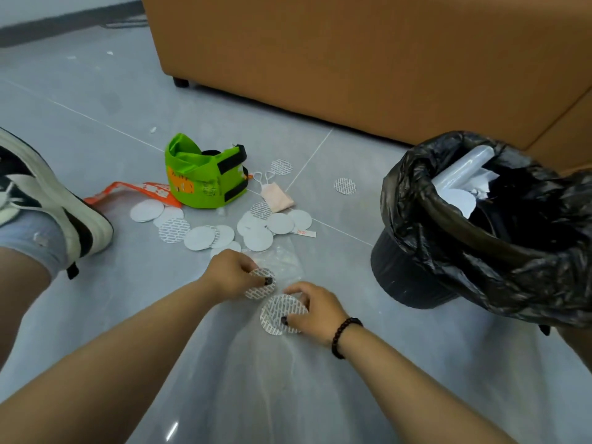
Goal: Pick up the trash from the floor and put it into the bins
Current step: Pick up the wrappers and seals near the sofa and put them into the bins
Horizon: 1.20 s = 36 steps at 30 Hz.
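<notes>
Head view, person crouched over a grey tiled floor. Step in hand: gathering scattered round foil seals. Left hand has its fingers curled, pinching one printed seal at the edge; right hand, bead bracelet on the wrist, pinches a second, larger-looking printed seal between thumb and fingertips. Both seals sit low, at or just above the floor; cannot tell whether they are lifted clear. A clear plastic film lies under and beyond the hands. More trash remains beyond: a cluster of white and printed discs, a green bag, an orange wrapper, a pink face mask, two stray discs near it. The bin, lined with a black bag and already holding some waste, stands to the right, near the right hand. Judgement: early to midway. Next move calls for lifting both seals and carrying them rightward over the bin rim before releasing; thin discs may slip or flutter off target.
</notes>
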{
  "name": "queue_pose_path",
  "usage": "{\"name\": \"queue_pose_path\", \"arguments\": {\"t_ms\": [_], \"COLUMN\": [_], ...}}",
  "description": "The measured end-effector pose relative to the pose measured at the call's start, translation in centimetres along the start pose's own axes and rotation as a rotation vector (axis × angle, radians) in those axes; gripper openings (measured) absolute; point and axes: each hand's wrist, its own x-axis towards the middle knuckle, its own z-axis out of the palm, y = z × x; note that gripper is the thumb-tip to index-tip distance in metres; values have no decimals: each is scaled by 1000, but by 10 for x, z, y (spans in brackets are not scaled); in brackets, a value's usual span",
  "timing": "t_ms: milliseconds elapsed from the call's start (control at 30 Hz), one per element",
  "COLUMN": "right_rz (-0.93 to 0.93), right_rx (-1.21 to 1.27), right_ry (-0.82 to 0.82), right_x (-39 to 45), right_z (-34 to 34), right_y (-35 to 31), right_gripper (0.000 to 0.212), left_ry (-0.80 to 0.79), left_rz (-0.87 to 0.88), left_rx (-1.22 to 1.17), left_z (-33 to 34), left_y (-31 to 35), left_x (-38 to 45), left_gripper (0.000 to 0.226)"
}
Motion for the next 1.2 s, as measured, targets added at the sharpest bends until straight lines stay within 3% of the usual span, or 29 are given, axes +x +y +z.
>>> {"name": "queue_pose_path", "arguments": {"t_ms": [100, 233, 333, 500, 667, 900, 1100, 1200], "right_rz": [30, 58, 56, 19, -50, -87, -69, -27], "right_rx": [-2, -30, -23, 1, 62, 231, 234, 286], "right_ry": [-2, 8, 23, 32, 81, 118, 83, 97], "right_x": [-1, 2, 4, 3, -7, -37, -57, -60], "right_z": [13, 17, 18, 16, 19, 32, 46, 43], "right_y": [2, 1, 3, 6, 10, 11, 15, 11], "right_gripper": [52, 39, 36, 35, 34, 23, 30, 26], "left_ry": [109, 444, 384, 309, 356, 268, 203, 222], "left_rz": [6, -104, -164, -216, -97, -289, -436, -428], "left_rx": [-232, -128, 252, 278, 454, 272, 99, 37], "left_z": [-13, -25, -27, -23, -12, -19, -17, -11], "left_y": [-1, -10, -11, -13, -14, -16, -25, -23], "left_x": [1, 29, 45, 59, 53, 52, 33, 15], "left_gripper": [22, 19, 31, 32, 30, 64, 70, 59]}}
